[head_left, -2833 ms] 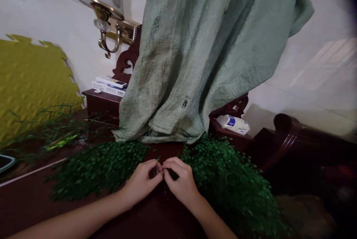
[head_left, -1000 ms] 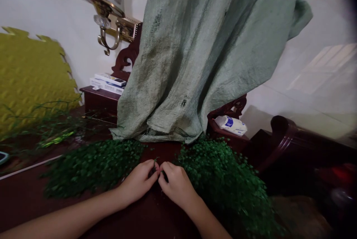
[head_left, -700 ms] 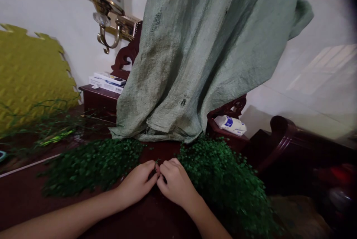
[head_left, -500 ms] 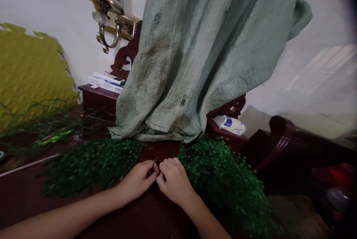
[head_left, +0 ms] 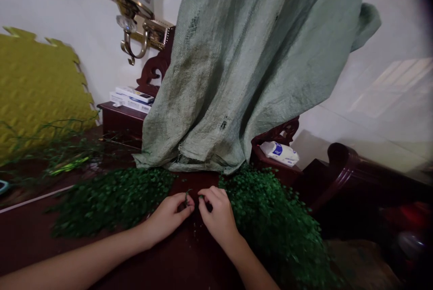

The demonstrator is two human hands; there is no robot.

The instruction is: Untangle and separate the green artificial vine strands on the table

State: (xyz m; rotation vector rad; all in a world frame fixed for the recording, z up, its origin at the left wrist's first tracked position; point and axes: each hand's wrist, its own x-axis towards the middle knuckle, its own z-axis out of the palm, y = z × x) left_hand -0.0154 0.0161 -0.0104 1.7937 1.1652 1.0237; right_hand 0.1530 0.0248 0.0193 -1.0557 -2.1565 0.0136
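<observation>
Lower centre, between leafy green heaps (head_left: 115, 200), the left hand (head_left: 168, 218) pinches a thin sprig (head_left: 186, 196), the right hand (head_left: 219, 215) a green scrap (head_left: 201, 196), fingers drawn together.

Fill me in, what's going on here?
A person is handling small bits of greenery. The left hand holds a thin green sprig; the right hand pinches a tiny green piece. The hands are close but apart, over a dark red table, between a left leafy heap and a right leafy heap. A grey-green woven sheet hangs behind.
</observation>
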